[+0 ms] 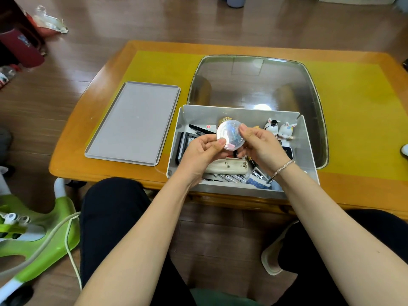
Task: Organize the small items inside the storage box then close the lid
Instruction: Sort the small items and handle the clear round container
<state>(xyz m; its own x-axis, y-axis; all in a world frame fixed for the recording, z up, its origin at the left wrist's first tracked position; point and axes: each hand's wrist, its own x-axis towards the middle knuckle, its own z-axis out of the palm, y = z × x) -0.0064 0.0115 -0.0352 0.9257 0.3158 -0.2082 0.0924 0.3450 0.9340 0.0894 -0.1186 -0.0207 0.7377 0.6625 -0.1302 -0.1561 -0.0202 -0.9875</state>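
Round, clear, iridescent case (230, 134) pinched between both hands' curled fingers (221, 142) above box (308, 151).

Open grey storage box (306, 138) full of clutter, lid (132, 122) flat beside it

Dark lettering on white batteries (229, 178) at near wall of storage box (308, 149): too small, blurred; nothing else legible.

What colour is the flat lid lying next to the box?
The lid is plain light grey, with no pattern. The head view shows it, left of the storage box.
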